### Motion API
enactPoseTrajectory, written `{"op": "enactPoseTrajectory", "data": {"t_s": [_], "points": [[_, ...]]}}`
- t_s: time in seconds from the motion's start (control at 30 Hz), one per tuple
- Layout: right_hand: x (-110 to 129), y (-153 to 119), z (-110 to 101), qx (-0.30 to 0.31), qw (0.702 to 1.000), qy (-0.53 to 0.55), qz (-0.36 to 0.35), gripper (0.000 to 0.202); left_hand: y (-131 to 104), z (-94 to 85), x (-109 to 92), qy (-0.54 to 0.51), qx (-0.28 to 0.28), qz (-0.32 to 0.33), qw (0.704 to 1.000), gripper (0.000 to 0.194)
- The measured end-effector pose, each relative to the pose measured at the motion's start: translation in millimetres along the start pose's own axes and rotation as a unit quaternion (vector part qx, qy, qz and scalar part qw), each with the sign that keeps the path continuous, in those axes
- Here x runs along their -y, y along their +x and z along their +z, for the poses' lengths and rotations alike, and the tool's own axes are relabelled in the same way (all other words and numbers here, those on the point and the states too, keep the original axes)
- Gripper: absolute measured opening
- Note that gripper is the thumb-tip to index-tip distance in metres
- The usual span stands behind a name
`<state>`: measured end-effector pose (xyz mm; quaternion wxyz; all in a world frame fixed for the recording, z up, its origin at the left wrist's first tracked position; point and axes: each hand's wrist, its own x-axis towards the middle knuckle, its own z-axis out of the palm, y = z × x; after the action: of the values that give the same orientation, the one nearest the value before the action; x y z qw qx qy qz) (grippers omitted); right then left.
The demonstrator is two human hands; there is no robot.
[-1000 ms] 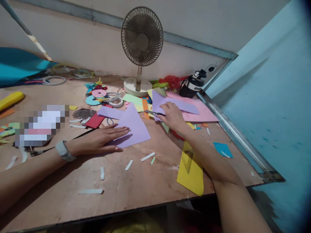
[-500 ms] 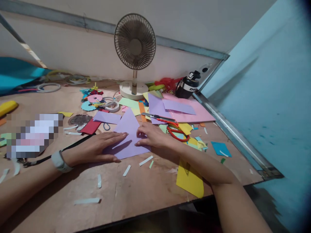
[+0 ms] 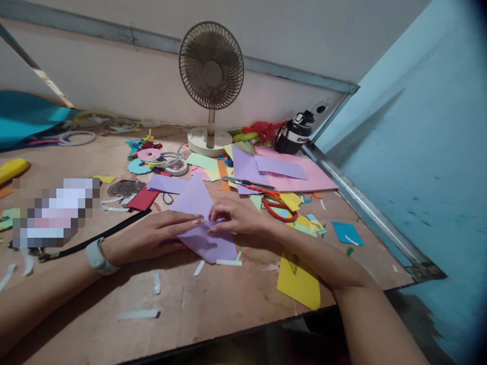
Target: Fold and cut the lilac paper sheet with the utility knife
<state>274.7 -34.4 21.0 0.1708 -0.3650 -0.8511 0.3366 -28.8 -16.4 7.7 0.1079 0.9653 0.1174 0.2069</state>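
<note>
A sheet of purple paper [image 3: 207, 247] lies folded on the table, its pointed end facing away from me. My left hand [image 3: 154, 229] rests on its left part, fingers stretched out and flat, with a pale band on the wrist. From the right, my right hand [image 3: 238, 218] reaches over the sheet, its fingers curled and the thumb low against the paper. The fingertips of both hands nearly meet mid-sheet. Beyond my right hand lie a box cutter [image 3: 243, 182] and red-handled scissors [image 3: 279, 210]. A smaller purple piece [image 3: 167, 184] sits behind the sheet.
A white fan [image 3: 211, 73] stands at the back, with a black bottle [image 3: 292, 134] to its right. Pink paper [image 3: 315, 172] and scraps lie on the right, near yellow paper [image 3: 299, 281]. A blurred-out phone-like object [image 3: 57, 213] is at left. White strips [image 3: 139, 315] lie in front.
The purple paper has turned and its near edge has come closer to me, now touching a white strip. My right hand has shifted slightly left, and both hands' fingertips are closer together.
</note>
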Motion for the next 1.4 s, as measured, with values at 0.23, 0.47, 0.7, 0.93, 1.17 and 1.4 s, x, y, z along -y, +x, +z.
{"op": "enactPoseTrajectory", "data": {"t_s": [0.23, 0.47, 0.7, 0.93, 1.17, 1.4], "points": [[-20, -7, -46, -0.190, 0.954, 0.195, 0.127, 0.032, -4, 1.3, 3, 0.019, -0.055, -0.119, 0.991, 0.120], [-82, -31, -114, -0.385, 0.878, 0.058, 0.278, 0.036, 2, 15.3, -6, 0.088, 0.085, -0.161, 0.979, 0.119], [-81, -31, -105, -0.411, 0.834, -0.272, 0.248, 0.047, 4, 20.1, -11, 0.078, 0.132, -0.163, 0.975, 0.099], [-27, -6, -15, 0.037, 0.984, -0.170, -0.029, 0.112, 0, 22.9, -13, 0.090, 0.141, -0.155, 0.974, 0.092], [-20, -4, -2, 0.049, 0.972, -0.223, -0.058, 0.059, -1, 32.8, -27, 0.175, 0.085, -0.106, 0.975, 0.064], [-23, -5, 2, -0.080, 0.958, -0.229, -0.151, 0.046, 11, 16.7, -44, 0.196, 0.013, -0.055, 0.979, 0.079]]}}
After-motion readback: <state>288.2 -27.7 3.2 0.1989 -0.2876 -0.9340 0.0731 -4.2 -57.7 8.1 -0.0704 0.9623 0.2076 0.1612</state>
